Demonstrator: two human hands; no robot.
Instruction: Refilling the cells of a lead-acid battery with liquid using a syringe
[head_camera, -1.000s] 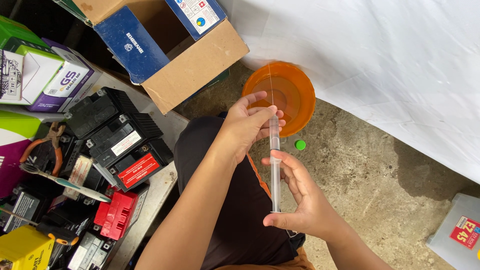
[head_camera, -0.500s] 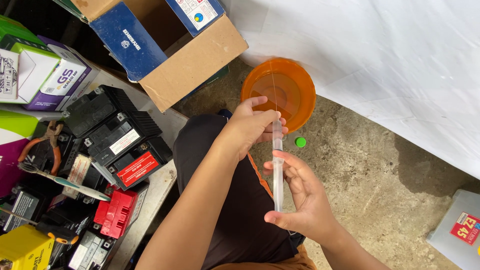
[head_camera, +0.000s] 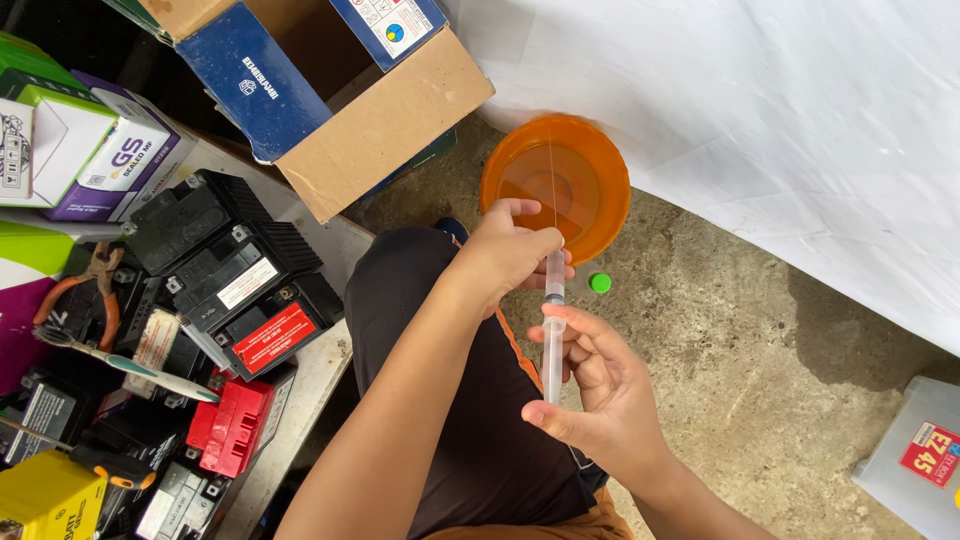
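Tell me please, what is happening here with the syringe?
A person holds a clear syringe in both hands. The left hand grips its front end, the right hand its plunger end. A thin stream goes from the tip toward an orange bowl on the concrete floor. Black batteries sit to the left.

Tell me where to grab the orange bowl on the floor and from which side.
Take the orange bowl by its far rim, coming from above on the side away from the person. It is round, open-topped and holds liquid, so a level grip on the rim seems safest. The near rim is crowded: the left hand and the syringe in the right hand hover there.
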